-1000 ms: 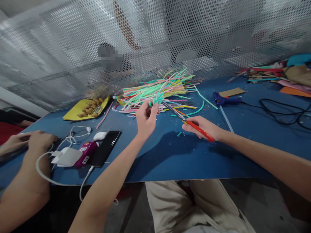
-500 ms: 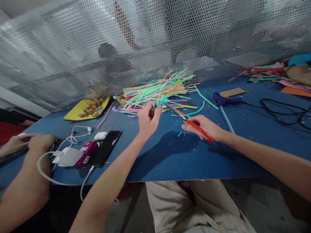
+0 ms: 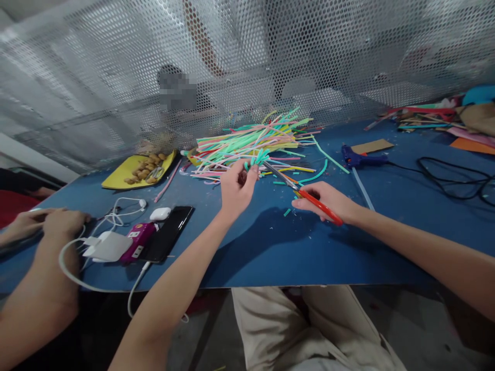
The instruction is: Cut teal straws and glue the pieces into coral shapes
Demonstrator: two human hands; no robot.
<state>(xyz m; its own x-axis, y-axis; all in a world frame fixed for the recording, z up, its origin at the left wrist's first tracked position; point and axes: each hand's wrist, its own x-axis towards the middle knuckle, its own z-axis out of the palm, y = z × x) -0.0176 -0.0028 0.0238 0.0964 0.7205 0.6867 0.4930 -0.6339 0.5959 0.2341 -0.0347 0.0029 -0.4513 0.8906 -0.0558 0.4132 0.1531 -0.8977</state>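
The grip of the left hand [image 3: 238,188] is nearly closed, thumb and fingers pinching a small turquoise bunch [image 3: 260,156] of fuzzy stems, in the air above the desk [image 3: 263,263]. The right hand [image 3: 328,200] is closed around the red handles of the scissors [image 3: 319,206], and their tips point to the bunch, close to the left fingertips; whether the blades stand a little open, I cannot tell. Because the tips are so near, a small slip of the wrist could nick a finger, or cut a wrong stem. If the pinch becomes loose, the bunch could spread or turn away. On the near left, a white cable [image 3: 135,291] goes over the front edge beside the left forearm [image 3: 193,260]; an arm that catches it could drag the phone [image 3: 170,234] and perhaps the charger [image 3: 110,246]. A green scrap [image 3: 286,212] lies below the scissors. Farther, the colourful pile of stems [image 3: 247,139] lies behind the bunch and has some similar colours, so the ends could be confused. The blue glue gun [image 3: 363,158] rests beyond the right hand; if it is hot, which I cannot see, a careless reach could burn. Behind all stands the perforated metal panel [image 3: 232,56].
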